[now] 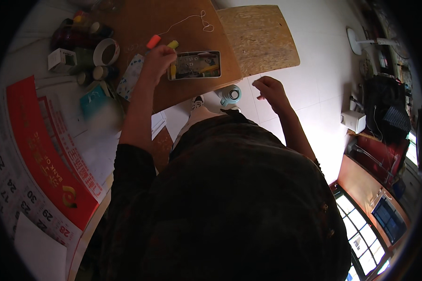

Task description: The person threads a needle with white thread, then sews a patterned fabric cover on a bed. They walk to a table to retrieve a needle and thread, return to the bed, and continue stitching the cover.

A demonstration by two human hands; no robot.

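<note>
My left hand (160, 60) is over the brown table, at the left end of a shallow rectangular tin (172, 77). Its fingers are pinched together; whatever they hold is too small to make out. Inside the tin are small pale pieces and yellow items, one of them a yellow stick (210, 69). Just beyond the hand lie a small orange piece (153, 41) and a yellow-green piece (173, 44). A thin white cord (185, 20) trails from near the orange piece. Off the table's right edge, my right hand (271, 92) is raised with fingers curled into a pinch, its contents unclear.
A worn wooden board (258, 40) adjoins the table's right side. Below the edge stands a light-blue rounded container (230, 94). At left are a white roll-shaped container (106, 51), jars (103, 72), a small white box (62, 60) and a red-and-white calendar (47, 150).
</note>
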